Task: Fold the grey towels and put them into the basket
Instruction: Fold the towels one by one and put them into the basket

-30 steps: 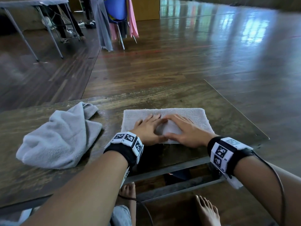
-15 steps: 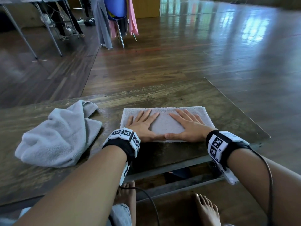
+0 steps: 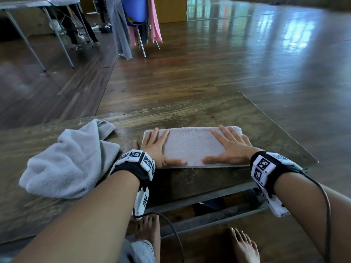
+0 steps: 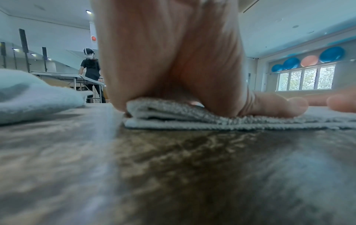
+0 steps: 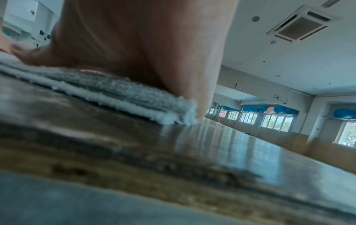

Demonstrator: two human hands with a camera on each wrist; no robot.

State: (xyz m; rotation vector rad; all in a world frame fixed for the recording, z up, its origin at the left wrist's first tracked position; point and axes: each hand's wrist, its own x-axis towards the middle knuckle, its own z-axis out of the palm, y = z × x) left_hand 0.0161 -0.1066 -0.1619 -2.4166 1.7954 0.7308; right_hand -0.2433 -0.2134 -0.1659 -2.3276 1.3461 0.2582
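Folded grey towel (image 3: 191, 147) flat on desk (image 3: 190, 112), near front edge, long side running L–R. Left hand (image 3: 157, 149) palm-down on towel's L end, fingers straight and spread, thumb along near edge, little finger off the side touching desk. Right hand (image 3: 230, 149) same on R end, fingers straight, thumb pointing in toward the other thumb; thumbs apart, bare towel between. Both pressing flat, nothing gripped. From left wrist view, stacked layers visible at towel's corner under palm (image 4: 169, 112). Second grey towel (image 3: 70, 160) crumpled in a heap on desk, just L of left wrist, apart from folded one. No basket in view. Bare feet (image 3: 245, 245) below desk.
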